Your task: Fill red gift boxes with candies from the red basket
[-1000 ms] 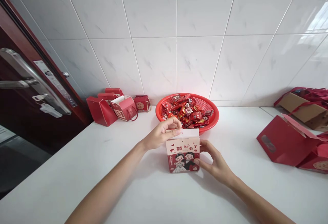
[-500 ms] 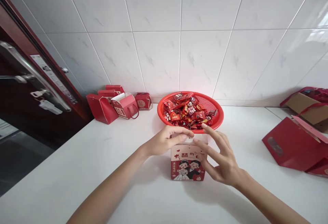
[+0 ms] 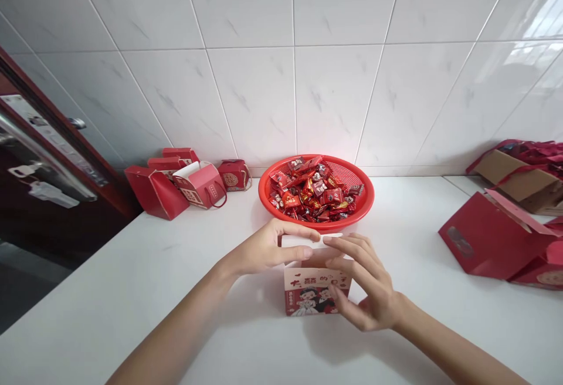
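Left hand, right hand hold gift box.

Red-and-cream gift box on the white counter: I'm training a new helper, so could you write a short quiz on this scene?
1. True or false: the round red plastic mesh basket holds red-wrapped sweets.
2. Multiple choice: what is printed on the front of the red-and-cream cardboard gift box between the left hand and the right hand?
A) A cartoon bride and groom
B) A sailing boat
C) A street map
3. Fill in the blank: the dark red door is on the ____ side of this view.

Key: 1. True. 2. A. 3. Left.
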Tool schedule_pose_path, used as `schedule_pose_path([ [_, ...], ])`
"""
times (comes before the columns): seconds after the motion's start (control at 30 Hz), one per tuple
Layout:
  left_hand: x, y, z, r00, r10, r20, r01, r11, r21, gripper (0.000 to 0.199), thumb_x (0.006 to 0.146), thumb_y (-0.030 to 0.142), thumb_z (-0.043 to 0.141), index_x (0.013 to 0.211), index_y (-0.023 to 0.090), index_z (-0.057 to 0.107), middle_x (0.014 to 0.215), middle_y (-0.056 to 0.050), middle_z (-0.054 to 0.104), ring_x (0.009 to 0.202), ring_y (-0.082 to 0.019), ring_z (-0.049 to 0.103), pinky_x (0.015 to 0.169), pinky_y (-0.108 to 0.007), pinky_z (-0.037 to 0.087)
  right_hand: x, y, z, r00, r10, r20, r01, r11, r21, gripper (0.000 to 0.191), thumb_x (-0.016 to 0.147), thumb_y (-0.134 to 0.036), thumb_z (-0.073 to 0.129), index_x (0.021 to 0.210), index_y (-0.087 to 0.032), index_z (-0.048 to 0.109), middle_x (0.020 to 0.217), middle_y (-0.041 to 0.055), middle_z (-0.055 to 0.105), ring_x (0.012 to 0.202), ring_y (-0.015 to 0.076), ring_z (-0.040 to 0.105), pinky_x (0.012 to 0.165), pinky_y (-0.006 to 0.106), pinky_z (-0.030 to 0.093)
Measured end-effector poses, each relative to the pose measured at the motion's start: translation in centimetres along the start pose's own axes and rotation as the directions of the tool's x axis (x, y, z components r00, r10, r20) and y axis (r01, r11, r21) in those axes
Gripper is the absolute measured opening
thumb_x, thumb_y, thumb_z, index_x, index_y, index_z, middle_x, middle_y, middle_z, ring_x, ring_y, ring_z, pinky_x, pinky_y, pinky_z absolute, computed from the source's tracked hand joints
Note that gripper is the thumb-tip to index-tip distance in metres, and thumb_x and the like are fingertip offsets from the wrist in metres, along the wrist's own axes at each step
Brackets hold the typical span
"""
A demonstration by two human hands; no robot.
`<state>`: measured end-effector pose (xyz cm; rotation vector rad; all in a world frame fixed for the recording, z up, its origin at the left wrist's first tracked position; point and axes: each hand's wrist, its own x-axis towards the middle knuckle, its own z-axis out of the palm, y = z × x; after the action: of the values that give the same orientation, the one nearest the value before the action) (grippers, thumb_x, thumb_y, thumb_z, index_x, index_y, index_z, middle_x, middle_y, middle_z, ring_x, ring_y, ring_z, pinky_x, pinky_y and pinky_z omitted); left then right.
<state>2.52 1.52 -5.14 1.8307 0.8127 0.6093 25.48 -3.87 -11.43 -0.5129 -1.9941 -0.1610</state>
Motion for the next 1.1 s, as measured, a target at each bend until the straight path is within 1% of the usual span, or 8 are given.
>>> schedule_pose_path([
  [0.13,-0.3,0.4,-0.5,0.999,-0.039,-0.02,0.04,0.998,0.056,0.037,0.082,0.033,0.079,0.118,0.024,0.08,0.125,-0.007,0.078,0.124,-0.032,0.068,0.104,-0.041,0.056,0.2,-0.1,0.3,1.0,0.013,-0.006,-0.013,1.0,-0.011,0.022,0.086,-0.015,0.056,0.108,-0.018,0.055,0.124,0.022,0.069,0.106,0.0301,0.067,0.087,0.049,0.055],
  [0.33,-0.8,0.9,-1.1,0.991,-0.068,0.113,0.06,0.995,0.076,0.044,0.086,0.034,0.075,0.13,0.028,0.074,0.14,-0.006,0.069,0.134,-0.032,0.061,0.102,-0.039,0.057,-0.1,-0.3,0.4,1.0,-0.023,-0.018,0.022,0.996,-0.084,0.017,0.086,-0.016,0.057,0.103,-0.017,0.055,0.124,0.0231,0.068,0.108,0.03,0.066,0.088,0.047,0.054],
  [0.5,-0.8,0.9,-0.5,0.993,0.067,0.095,-0.075,0.994,0.084,0.037,0.09,0.034,0.074,0.127,0.027,0.075,0.134,-0.007,0.072,0.129,-0.028,0.064,0.111,-0.042,0.05,0.4,-0.5,-0.2,0.999,-0.033,0.001,0.033,0.996,-0.078,0.034,0.089,-0.017,0.052,0.122,-0.013,0.061,0.129,0.0217,0.064,0.112,0.0308,0.065,0.089,0.047,0.054],
  [0.7,-1.1,1.4,-0.1,0.98,0.155,0.125,-0.167,0.981,0.098,0.028,0.091,0.033,0.074,0.119,0.03,0.079,0.138,-0.008,0.067,0.13,-0.028,0.062,0.111,-0.042,0.05,3.2,1.4,-2.5,0.995,-0.036,-0.096,0.023,0.99,-0.136,0.029,0.09,-0.012,0.054,0.117,-0.017,0.063,0.122,0.0185,0.068,0.1,0.0288,0.069,0.083,0.046,0.054],
  [0.8,-1.3,2.1,-0.6,0.976,0.179,0.121,-0.185,0.982,0.044,0.023,0.088,0.035,0.077,0.109,0.029,0.082,0.138,-0.008,0.067,0.132,-0.03,0.06,0.112,-0.045,0.048,4.2,4.1,-3.5,0.981,0.15,-0.126,-0.17,0.971,-0.17,0.018,0.094,-0.013,0.056,0.106,-0.022,0.067,0.106,0.0107,0.075,0.099,0.027,0.072,0.084,0.042,0.054],
  [0.93,-0.1,2.2,-2.3,0.97,0.235,-0.054,-0.236,0.972,0.002,0.02,0.089,0.035,0.072,0.104,0.025,0.082,0.128,-0.009,0.074,0.124,-0.028,0.065,0.104,-0.041,0.054,3.9,8.3,-3.1,0.895,0.446,0.009,-0.431,0.869,-0.244,0.016,0.097,-0.024,0.055,0.087,-0.022,0.067,0.089,0.0068,0.077,0.081,0.0239,0.071,0.075,0.037,0.053],
  [1.0,1.6,1.6,-3.3,0.952,0.244,-0.184,-0.219,0.965,0.144,0.021,0.089,0.035,0.07,0.1,0.022,0.081,0.115,-0.009,0.078,0.114,-0.027,0.07,0.099,-0.038,0.056,3.8,10.0,-2.3,0.848,0.507,0.156,-0.441,0.837,-0.323,0.02,0.094,-0.021,0.053,0.08,-0.021,0.067,0.083,0.0077,0.075,0.076,0.0239,0.069,0.076,0.038,0.05],
  [1.1,5.3,0.5,-3.9,0.916,0.204,-0.345,-0.04,0.903,0.428,0.021,0.089,0.028,0.063,0.098,0.02,0.081,0.109,-0.008,0.08,0.099,-0.024,0.073,0.094,-0.037,0.057,4.1,11.3,-1.2,0.785,0.558,0.27,-0.458,0.816,-0.354,0.022,0.093,-0.017,0.052,0.079,-0.019,0.068,0.081,0.0095,0.075,0.077,0.0245,0.069,0.077,0.038,0.048],
])
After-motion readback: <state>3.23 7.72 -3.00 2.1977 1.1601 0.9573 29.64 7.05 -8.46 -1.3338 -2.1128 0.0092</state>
